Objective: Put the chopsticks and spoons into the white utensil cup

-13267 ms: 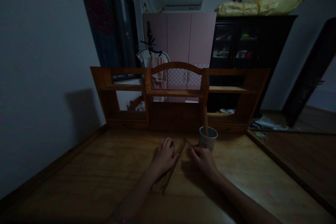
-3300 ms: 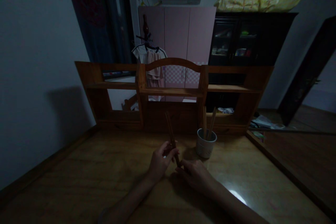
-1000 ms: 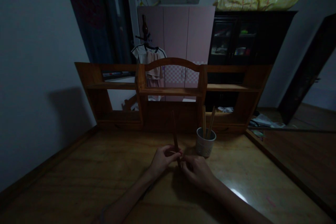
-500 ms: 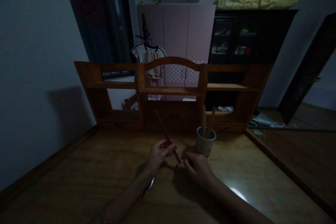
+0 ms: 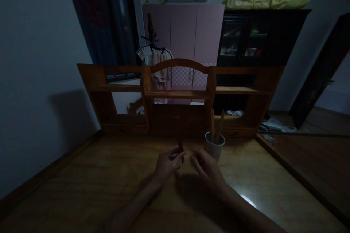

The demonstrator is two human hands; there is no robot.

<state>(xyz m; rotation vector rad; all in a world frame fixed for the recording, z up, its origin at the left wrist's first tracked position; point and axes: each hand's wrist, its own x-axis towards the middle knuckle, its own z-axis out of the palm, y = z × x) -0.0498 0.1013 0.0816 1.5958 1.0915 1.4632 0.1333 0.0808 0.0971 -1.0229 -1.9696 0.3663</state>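
Observation:
My left hand [image 5: 168, 164] is closed on dark brown chopsticks [image 5: 181, 145], pinched near their lower end and held nearly upright above the table. They are blurred, and their upper part fades into the dark wood behind. To the right, my right hand [image 5: 206, 169] has its fingers curled in, with nothing visible in them; the fingertips are slightly smeared. It is apart from the left hand and overlaps the lower front of a pale cup [image 5: 214, 149]. Several lighter chopsticks [image 5: 213, 125] stand in that cup, leaning apart.
The wooden table [image 5: 90, 182] has a raised edge at the right and meets a wall at the left. A wooden shelf unit [image 5: 179, 95] stands along its back. Behind are a pink wardrobe [image 5: 183, 32], a dark cabinet [image 5: 262, 40] and hanging clothes [image 5: 158, 63].
The chopsticks in my left hand have swung from a leftward tilt to nearly upright. My right hand has risen slightly. A shiny metal thing by the left forearm no longer shows.

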